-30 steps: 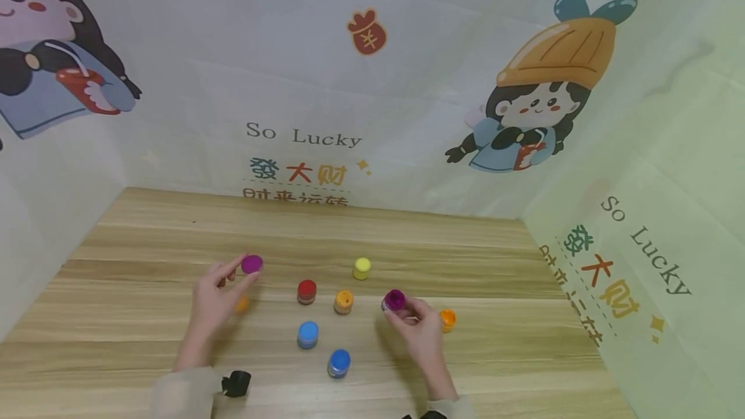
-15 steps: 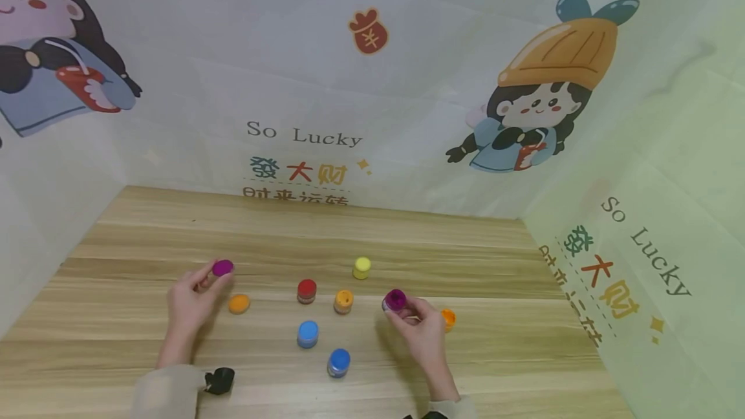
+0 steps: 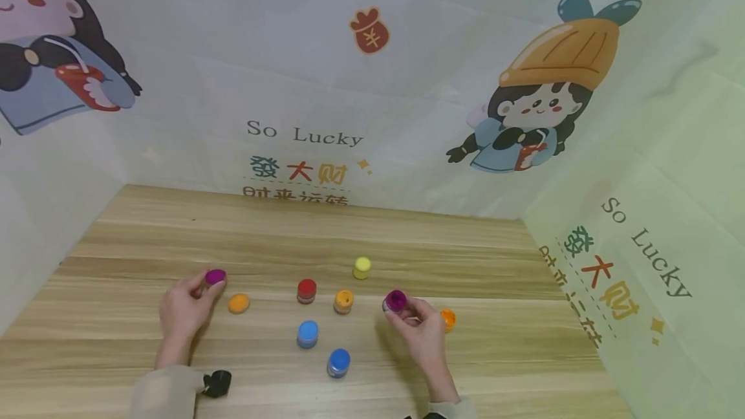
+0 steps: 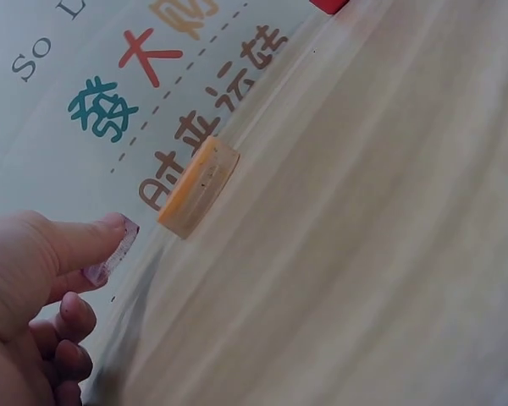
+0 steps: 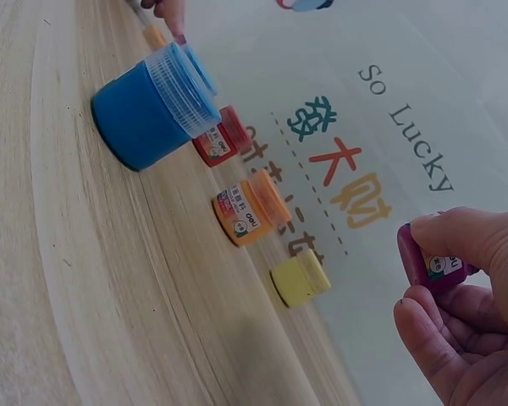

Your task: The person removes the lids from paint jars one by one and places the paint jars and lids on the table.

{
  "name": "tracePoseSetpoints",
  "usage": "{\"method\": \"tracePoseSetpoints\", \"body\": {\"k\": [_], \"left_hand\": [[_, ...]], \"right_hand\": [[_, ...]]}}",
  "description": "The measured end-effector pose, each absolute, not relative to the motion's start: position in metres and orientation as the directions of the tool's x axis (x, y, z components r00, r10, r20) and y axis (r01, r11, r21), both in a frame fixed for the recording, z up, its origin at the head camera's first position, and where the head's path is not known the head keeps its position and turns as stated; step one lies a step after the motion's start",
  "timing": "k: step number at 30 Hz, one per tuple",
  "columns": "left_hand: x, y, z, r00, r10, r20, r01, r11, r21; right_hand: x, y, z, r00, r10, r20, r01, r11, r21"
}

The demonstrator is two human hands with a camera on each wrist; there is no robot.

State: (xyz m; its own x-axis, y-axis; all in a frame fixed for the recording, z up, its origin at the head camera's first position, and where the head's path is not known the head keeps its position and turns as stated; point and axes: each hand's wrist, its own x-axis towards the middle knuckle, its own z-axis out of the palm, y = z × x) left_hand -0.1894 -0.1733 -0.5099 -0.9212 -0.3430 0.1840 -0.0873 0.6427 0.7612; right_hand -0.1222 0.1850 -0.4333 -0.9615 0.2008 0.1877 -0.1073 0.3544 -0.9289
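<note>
Between thumb and fingers, my left hand pinches a purple jar lid low over the left of the table; I cannot tell whether the lid touches the wood. Just right of it an orange lid lies on the table, also close by in the left wrist view. My right hand holds a small purple paint jar by its sides, its uncovered mouth showing dark purple paint in the head view. Partly behind that hand stands an uncovered orange paint jar.
Between the hands stand a red jar, a yellow-orange jar, a light blue jar and a darker blue jar. Farther back is a yellow jar. Printed cloth walls the wooden table at back and sides.
My left hand has moved left with the purple lid and then lowered it, uncovering the orange lid to view. My right hand and the purple jar have stayed almost still.
</note>
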Motion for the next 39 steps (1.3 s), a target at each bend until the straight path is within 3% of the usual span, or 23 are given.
{"method": "tracePoseSetpoints", "body": {"k": [12, 26, 32, 39], "left_hand": [[-0.188, -0.175, -0.510, -0.931, -0.323, 0.170, -0.115, 0.702, 0.703], [-0.188, -0.175, -0.508, -0.950, -0.278, 0.139, -0.117, 0.733, 0.670], [-0.184, -0.174, -0.505, -0.950, -0.300, 0.085, -0.143, 0.662, 0.736], [-0.182, -0.159, -0.497, -0.909, -0.351, 0.225, -0.040, 0.609, 0.792]], "right_hand": [[-0.135, 0.204, -0.471, -0.947, 0.236, 0.217, -0.135, 0.319, -0.938], [-0.135, 0.213, -0.482, -0.923, 0.288, 0.257, -0.088, 0.491, -0.867], [-0.130, 0.217, -0.486, -0.924, 0.282, 0.258, -0.084, 0.508, -0.857], [-0.127, 0.222, -0.488, -0.931, 0.286, 0.228, -0.056, 0.505, -0.861]]}}
